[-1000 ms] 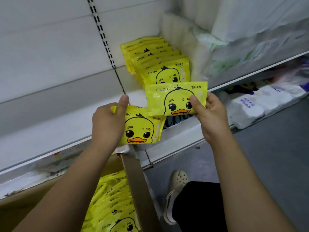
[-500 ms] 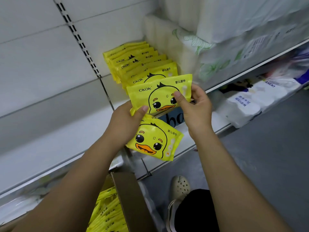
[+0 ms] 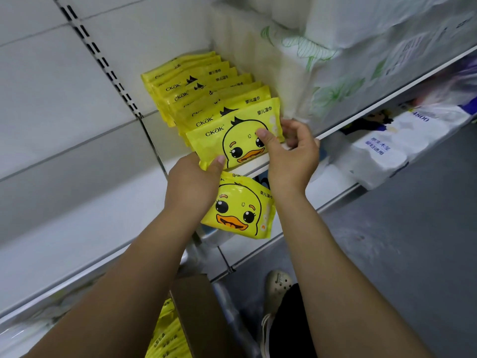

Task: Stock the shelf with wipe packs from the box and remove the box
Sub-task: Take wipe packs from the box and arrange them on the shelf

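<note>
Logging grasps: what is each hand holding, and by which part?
The right hand pinches the front pack by its right end; the left hand holds a second pack by its left end.

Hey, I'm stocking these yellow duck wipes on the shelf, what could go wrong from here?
1. The front pack stands at the front edge of the shelf against the row of packs; it may topple forward when the right hand lets go.
2. The left hand holds a second pack while its thumb steadies the front one, so that pack could slip and miss the box.
</note>
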Tool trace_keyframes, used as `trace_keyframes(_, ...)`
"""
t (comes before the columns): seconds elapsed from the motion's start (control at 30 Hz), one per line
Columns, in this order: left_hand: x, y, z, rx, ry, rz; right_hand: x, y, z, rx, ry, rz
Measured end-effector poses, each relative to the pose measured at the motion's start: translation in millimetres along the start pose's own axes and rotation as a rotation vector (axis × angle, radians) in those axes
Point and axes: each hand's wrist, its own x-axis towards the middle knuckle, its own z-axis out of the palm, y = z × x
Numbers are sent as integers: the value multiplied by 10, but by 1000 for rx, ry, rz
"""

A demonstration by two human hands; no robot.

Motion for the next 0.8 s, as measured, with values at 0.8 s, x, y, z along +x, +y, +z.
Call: trace_keyframes(0.8,-1020,-488,-925,-706,163,-352,-1023,-400,-434,-20,-769,315)
